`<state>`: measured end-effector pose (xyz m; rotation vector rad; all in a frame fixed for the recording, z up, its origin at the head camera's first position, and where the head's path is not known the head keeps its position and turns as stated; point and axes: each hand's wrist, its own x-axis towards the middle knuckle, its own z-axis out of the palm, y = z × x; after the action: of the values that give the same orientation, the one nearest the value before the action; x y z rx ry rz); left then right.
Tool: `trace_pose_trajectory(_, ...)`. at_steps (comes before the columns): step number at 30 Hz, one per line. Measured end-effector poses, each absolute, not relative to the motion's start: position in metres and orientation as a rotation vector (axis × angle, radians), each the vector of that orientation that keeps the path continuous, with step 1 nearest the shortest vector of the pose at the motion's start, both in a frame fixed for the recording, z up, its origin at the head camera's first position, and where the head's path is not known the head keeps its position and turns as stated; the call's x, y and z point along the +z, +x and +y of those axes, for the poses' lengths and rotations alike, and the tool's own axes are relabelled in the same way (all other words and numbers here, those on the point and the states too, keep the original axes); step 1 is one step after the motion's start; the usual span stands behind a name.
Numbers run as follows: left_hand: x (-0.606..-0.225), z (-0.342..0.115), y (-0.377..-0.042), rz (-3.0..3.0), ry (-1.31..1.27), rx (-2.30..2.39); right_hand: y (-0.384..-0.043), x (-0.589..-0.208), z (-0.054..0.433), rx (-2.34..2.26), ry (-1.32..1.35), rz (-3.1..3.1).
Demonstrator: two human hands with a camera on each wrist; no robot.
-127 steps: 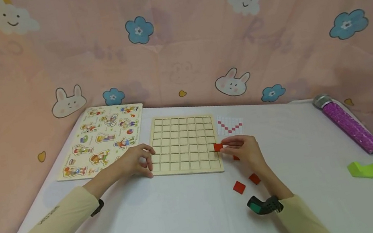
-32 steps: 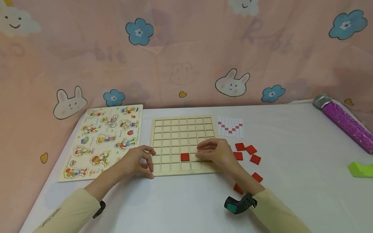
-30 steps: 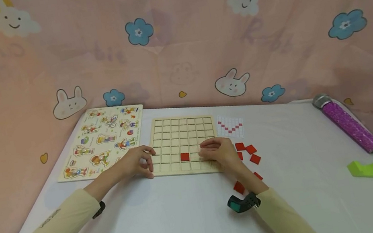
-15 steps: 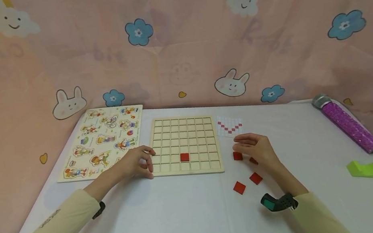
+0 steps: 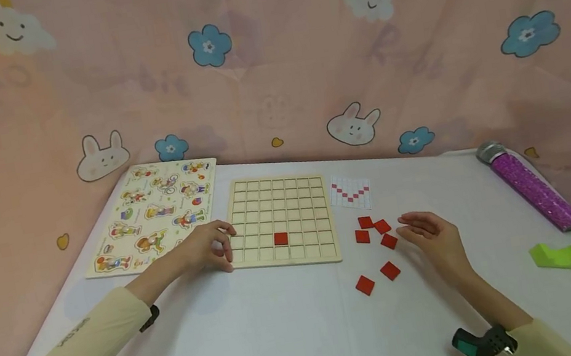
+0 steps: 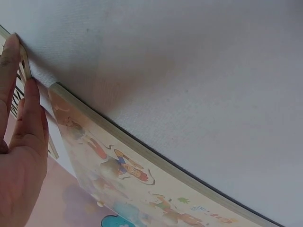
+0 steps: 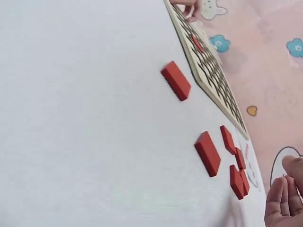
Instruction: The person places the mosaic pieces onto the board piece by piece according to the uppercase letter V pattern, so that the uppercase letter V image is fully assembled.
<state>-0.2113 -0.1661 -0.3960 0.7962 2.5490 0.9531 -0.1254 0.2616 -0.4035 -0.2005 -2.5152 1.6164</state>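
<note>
A pale wooden grid board [image 5: 289, 258] lies mid-table with one red square tile [image 5: 281, 239] in a cell of its lower part. My left hand [image 5: 205, 248] holds the board at its near left corner, fingers bent; in the left wrist view its fingertips [image 6: 31, 87] touch the board's edge. My right hand [image 5: 438, 241] is over the table, right of the loose red tiles [image 5: 363, 237], with loosely bent fingers and nothing in them. Two more tiles [image 5: 365, 285] lie nearer me. In the right wrist view the right hand [image 7: 289, 196] shows at the lower right edge.
A small pattern card [image 5: 351, 194] with a red zigzag lies right of the board. The picture puzzle board [image 5: 159, 212] lies to the left. Farther right are a purple glittery microphone [image 5: 536, 188] and a lime-green block [image 5: 558, 257]. A patterned pink cloth [image 5: 270, 81] stands behind.
My right hand first held a red tile at the board's right edge; that tile now sits in the grid. The emptied hand has moved right, past the loose tiles. My left hand stays put.
</note>
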Motion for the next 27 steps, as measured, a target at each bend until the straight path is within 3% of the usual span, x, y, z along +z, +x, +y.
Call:
trace_pose_trajectory(7, -0.391, -0.166, -0.211, 2.549, 0.792, 0.937, -0.098, -0.417, 0.259, 1.635, -0.271, -2.529)
trace_pose_trajectory(13, -0.391, -0.166, -0.212, 2.54, 0.812, 0.95, -0.082, -0.428, 0.252, 1.641, -0.156, -2.542)
trace_pose_trajectory(27, -0.392, -0.166, -0.209, 2.537, 0.815, 0.957, -0.076, -0.44, 0.249, 1.488, -0.135, -2.607)
